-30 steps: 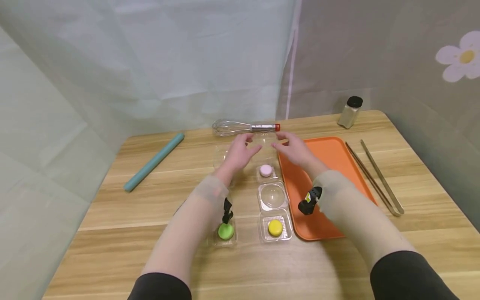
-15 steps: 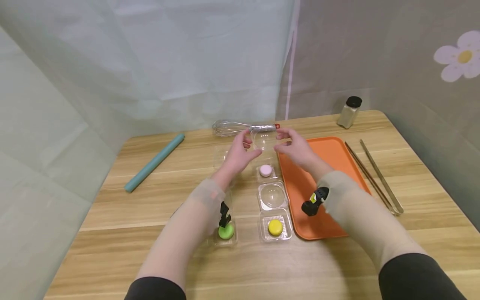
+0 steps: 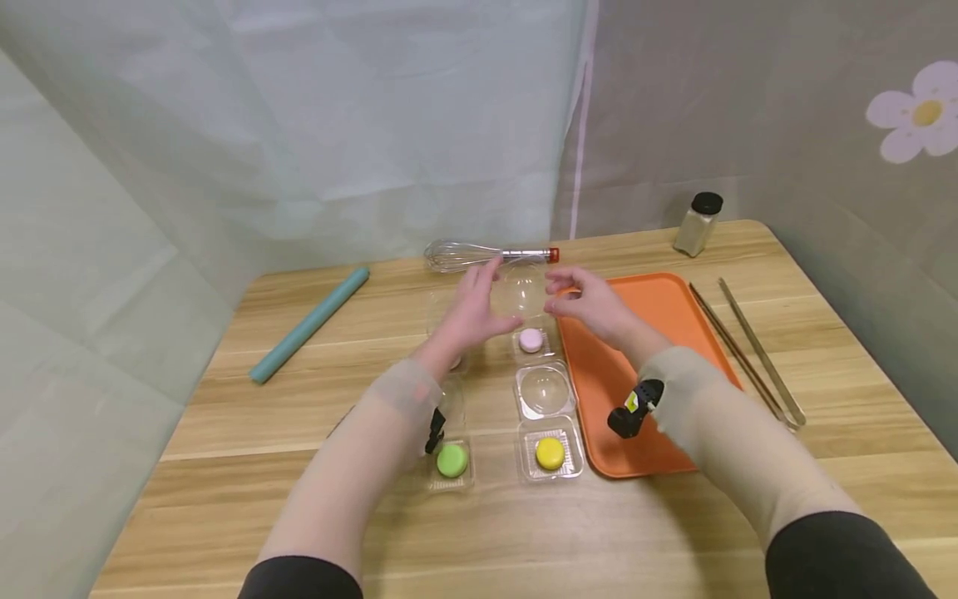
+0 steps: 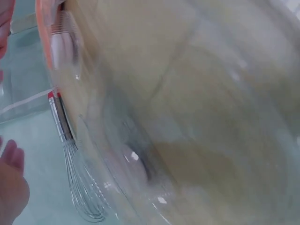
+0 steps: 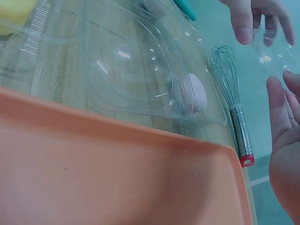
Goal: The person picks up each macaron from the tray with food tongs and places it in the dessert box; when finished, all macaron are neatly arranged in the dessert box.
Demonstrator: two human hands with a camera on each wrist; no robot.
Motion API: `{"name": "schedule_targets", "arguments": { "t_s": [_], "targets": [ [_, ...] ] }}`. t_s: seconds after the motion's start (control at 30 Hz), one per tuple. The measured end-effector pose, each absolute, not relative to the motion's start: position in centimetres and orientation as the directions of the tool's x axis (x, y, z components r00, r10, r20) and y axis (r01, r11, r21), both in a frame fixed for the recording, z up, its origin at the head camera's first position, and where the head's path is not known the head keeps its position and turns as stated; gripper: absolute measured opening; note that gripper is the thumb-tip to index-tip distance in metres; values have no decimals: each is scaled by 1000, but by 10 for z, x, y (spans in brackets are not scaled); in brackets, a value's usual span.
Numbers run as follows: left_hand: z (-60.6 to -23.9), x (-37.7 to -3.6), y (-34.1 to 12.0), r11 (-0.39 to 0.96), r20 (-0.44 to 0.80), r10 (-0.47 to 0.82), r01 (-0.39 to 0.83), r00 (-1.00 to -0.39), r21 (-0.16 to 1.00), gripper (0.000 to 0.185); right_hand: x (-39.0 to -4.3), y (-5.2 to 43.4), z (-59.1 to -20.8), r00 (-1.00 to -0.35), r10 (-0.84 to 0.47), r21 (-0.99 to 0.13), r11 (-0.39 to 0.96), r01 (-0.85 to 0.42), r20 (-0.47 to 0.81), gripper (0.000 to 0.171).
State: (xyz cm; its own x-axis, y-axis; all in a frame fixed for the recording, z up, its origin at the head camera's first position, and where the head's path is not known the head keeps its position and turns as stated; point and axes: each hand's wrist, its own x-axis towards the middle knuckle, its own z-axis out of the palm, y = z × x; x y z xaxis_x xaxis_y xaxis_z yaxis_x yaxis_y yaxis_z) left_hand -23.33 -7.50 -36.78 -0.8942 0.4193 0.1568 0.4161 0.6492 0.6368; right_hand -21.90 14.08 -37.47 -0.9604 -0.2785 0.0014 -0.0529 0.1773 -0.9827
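A clear lid (image 3: 524, 287) stands raised at the back of a small clear plastic box holding a pink macaron (image 3: 530, 340). On its left side, my left hand (image 3: 471, 308) has its fingers extended and thumb spread apart. My right hand (image 3: 591, 306) is at the lid's right edge with fingers loosely bent. Whether either hand touches the lid is hard to tell. Nearer are a yellow macaron (image 3: 550, 453) and a green macaron (image 3: 452, 460) in similar boxes. Another box lies partly behind my left hand. In the left wrist view, a blurred clear shape covers much of the picture.
An orange tray (image 3: 651, 449) lies right of the boxes, beside long metal tongs (image 3: 763, 366). A whisk (image 3: 490, 255) lies at the back. A teal rolling pin (image 3: 308, 326) is at left, and a black-capped jar (image 3: 699, 225) stands at back right.
The lid has tilted up and towards me between my hands. My left hand's thumb has spread farther from its fingers. The right forearm has shifted slightly right.
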Motion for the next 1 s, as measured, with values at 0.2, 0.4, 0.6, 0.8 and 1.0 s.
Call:
{"name": "schedule_targets", "arguments": {
  "t_s": [0.2, 0.4, 0.6, 0.8, 1.0],
  "targets": [
    [-364, -229, -79, 692, 264, 456, 525, -850, 496, 98, -217, 139, -372, -951, -308, -995, 98, -6, -25, 46],
    [-360, -227, -85, 726, 344, 550, 639, -761, 253, 91, -217, 140, -368, -919, -373, -979, -106, 176, -125, 42],
    [-359, -223, -88, 716, 375, 619, 692, -690, 90, 86, -216, 142, -365, -850, -477, -955, -65, 288, -224, 62],
    [-359, -221, -91, 659, 454, 695, 747, -558, -90, 82, -216, 143, -359, -765, -554, -930, 52, 363, -330, 67],
    [-357, -216, -90, 628, 384, 747, 765, -543, -142, 83, -217, 145, -358, -730, -575, -918, 105, 383, -370, 71]
  ]
}}
